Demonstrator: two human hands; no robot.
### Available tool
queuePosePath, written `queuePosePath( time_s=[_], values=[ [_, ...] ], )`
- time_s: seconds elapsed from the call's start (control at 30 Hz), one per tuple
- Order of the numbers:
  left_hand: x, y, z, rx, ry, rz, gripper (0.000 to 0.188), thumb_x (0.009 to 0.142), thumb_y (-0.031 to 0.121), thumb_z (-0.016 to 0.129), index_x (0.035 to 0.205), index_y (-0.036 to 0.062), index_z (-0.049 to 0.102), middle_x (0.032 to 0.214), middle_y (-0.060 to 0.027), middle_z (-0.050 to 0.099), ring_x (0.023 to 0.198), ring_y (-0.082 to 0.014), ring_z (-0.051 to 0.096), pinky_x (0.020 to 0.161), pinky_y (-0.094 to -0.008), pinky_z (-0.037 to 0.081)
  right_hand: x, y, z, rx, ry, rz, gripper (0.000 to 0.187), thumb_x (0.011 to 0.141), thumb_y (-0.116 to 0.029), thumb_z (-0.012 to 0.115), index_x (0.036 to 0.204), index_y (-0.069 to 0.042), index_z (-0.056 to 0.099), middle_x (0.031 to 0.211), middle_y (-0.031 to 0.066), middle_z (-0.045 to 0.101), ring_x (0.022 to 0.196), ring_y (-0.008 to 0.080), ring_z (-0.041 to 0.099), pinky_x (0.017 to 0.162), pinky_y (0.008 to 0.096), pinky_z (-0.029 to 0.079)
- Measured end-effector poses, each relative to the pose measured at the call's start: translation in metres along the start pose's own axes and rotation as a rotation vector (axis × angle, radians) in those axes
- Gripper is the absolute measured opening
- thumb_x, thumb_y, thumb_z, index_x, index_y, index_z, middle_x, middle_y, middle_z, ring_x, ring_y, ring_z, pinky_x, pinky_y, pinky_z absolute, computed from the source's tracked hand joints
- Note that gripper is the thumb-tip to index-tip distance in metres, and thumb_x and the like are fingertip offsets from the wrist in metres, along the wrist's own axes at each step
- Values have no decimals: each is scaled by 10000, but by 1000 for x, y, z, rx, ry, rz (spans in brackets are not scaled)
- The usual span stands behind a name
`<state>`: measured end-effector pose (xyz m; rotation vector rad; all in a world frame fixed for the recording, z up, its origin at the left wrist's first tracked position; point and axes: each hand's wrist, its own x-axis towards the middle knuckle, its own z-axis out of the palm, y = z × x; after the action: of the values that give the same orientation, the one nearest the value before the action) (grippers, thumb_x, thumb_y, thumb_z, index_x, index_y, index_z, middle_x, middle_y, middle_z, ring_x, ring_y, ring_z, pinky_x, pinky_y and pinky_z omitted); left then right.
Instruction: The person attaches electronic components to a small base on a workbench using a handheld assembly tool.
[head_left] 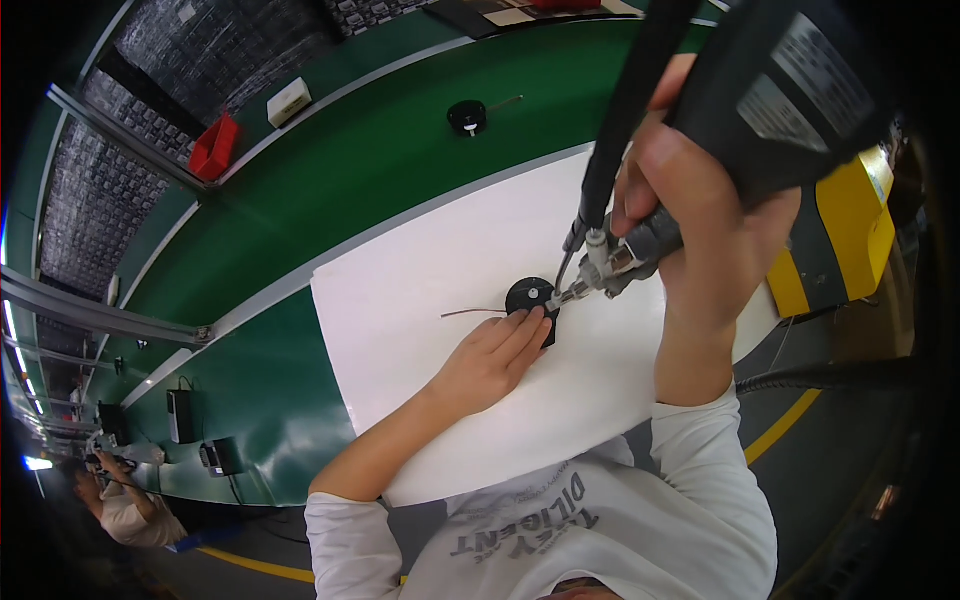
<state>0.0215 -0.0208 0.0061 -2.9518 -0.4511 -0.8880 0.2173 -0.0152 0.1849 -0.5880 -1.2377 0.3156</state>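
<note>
A small black blower fan (525,292), with a round body and a thin wire to its left, lies on the white sheet (400,300). My left hand (482,366) holds it down, fingers stretched together across its near side; the thumb is hidden. In my right hand (700,200) is a black power screwdriver (800,90), tilted down to the left, fingers wrapped round its body. Its metal nose (590,280) comes down at the fan's right edge, close to my left fingertips. Whether the bit touches a screw is too small to tell.
Another black fan (467,117) with a wire lies on the green bench (380,130). Farther left are a red bin (213,147) and a white box (289,102). A dark cable (830,376) and a yellow-and-black object (845,235) are at right. Another person (135,505) works far left.
</note>
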Motion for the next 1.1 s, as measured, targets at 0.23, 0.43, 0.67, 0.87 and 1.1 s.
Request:
queuePosePath(
  time_s=[0.23,0.43,0.67,0.87,1.1],
  values=[
    [-5,0,7,-5,-1,-40,344,831,144,687,1127,-29,654,1203,-173,606,1039,-253,590,796,-326,477,-12,2,1,-118,-101,-78,284,852,-74,545,1098,61,587,936,186,636,510,146,594,475,252,539],
    [-9,-2,8,-1,11,-45,280,838,140,673,1081,1,675,1233,-173,604,1046,-248,592,787,-326,474,-17,-3,26,-143,48,17,330,838,-110,520,1072,118,563,843,180,628,486,136,551,455,222,472],
    [-10,-2,9,4,1,-48,252,836,142,670,1049,8,683,1244,-168,603,1055,-241,593,784,-319,473,-16,-2,24,-96,33,38,336,821,-95,555,1070,132,567,783,163,621,479,123,530,443,215,436],
    [-10,-2,9,7,22,-45,287,824,138,682,1077,3,678,1211,-164,611,1040,-236,593,769,-314,471,-20,5,21,-95,-38,50,277,825,-77,610,1055,77,603,795,160,627,495,135,583,435,231,482],
    [-12,-4,5,-12,5,-67,352,813,133,693,1132,-14,655,1171,-143,616,1031,-238,594,771,-315,473,-22,-6,32,-85,61,140,250,807,-104,666,1014,28,619,625,108,603,446,166,581,408,259,484]
  ],
)
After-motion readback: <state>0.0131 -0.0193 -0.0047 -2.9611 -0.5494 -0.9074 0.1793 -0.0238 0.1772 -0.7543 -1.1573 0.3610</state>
